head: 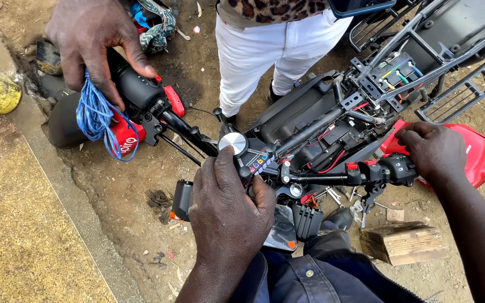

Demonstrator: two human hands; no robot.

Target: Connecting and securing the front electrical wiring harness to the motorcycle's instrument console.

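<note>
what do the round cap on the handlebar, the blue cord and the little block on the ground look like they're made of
Round cap: seemingly brushed metal, silvery with a bright sheen. Blue cord: likely synthetic twine, thin glossy strands looped under a co-worker's hand. Block: wood, pale with visible grain and rough edges, lying on the dirt.
</note>
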